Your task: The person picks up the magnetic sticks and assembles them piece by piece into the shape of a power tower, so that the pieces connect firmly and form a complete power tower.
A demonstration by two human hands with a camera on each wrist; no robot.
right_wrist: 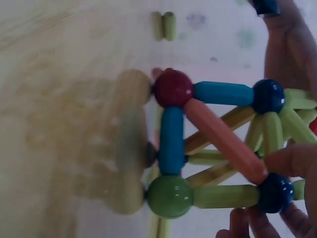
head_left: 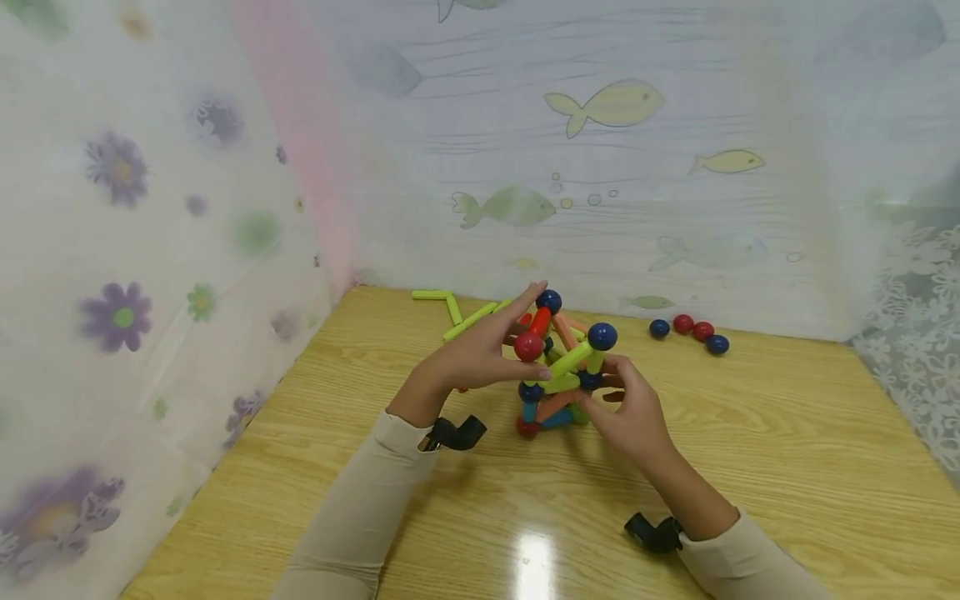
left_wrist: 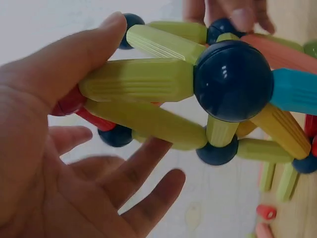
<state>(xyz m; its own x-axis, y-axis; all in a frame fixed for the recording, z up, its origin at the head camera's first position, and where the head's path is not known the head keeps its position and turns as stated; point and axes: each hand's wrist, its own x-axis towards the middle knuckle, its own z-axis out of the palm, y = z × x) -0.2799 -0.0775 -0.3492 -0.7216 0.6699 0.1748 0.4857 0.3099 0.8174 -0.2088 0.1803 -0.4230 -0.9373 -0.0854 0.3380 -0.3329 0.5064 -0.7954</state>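
Note:
A frame of magnetic rods and balls [head_left: 572, 360] stands on the table, with green, orange, blue and red rods joined by blue, red and green balls. My left hand [head_left: 480, 350] holds its upper left part, with the thumb along the near side and the other fingers behind. In the left wrist view a red ball [left_wrist: 69, 101] lies against that hand beneath the thumb. On the opposite side my right hand [head_left: 630, 408] pinches a blue ball [right_wrist: 275, 193] at a middle corner. An orange rod [right_wrist: 225, 139] slants from that ball to a red ball [right_wrist: 173, 88] at the base.
Loose green rods [head_left: 431, 295] lie behind and left of the frame, partly hidden by my left hand. Several loose balls [head_left: 702, 331], red and blue, sit at the back right. A fish-patterned curtain [head_left: 600, 208] hangs along the table's back edge.

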